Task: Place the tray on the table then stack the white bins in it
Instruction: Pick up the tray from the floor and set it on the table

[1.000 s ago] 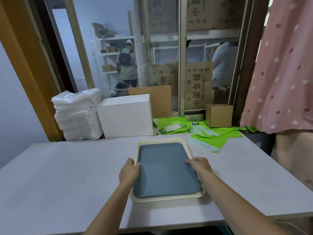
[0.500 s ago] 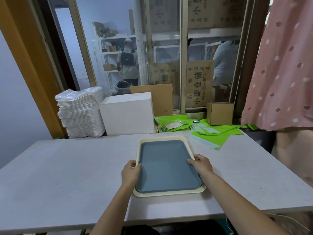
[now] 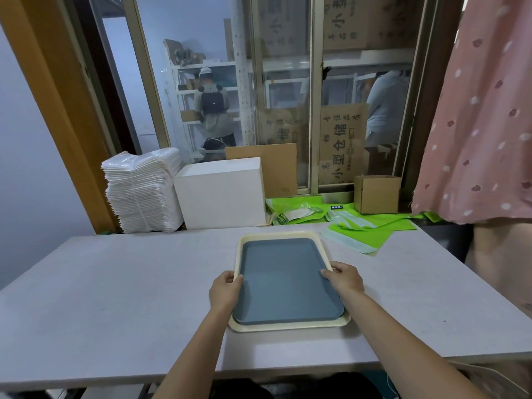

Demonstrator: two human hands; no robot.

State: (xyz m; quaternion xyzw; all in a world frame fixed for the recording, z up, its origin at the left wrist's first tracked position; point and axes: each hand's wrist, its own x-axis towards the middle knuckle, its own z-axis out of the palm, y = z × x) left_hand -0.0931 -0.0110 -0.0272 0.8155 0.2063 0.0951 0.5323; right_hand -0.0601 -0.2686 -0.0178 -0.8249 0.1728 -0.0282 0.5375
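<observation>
A cream-rimmed tray (image 3: 288, 326) with a grey-blue inside lies flat on the pale table (image 3: 115, 298), near its middle. My left hand (image 3: 226, 292) grips the tray's left rim, thumb over the edge. My right hand (image 3: 345, 279) grips the right rim the same way. A tall stack of white bins (image 3: 142, 191), wrapped in clear plastic, stands beyond the table's far left edge.
A white box (image 3: 220, 194) sits beside the stack, with brown cardboard (image 3: 276, 168) behind it. Green bags (image 3: 362, 226) and a small cardboard box (image 3: 377, 194) lie at the far right. A pink curtain (image 3: 483, 110) hangs on the right. People stand behind the glass window (image 3: 213, 108).
The tray has slid slightly away from me on the table, both hands staying on its side rims. The view has shifted a little.
</observation>
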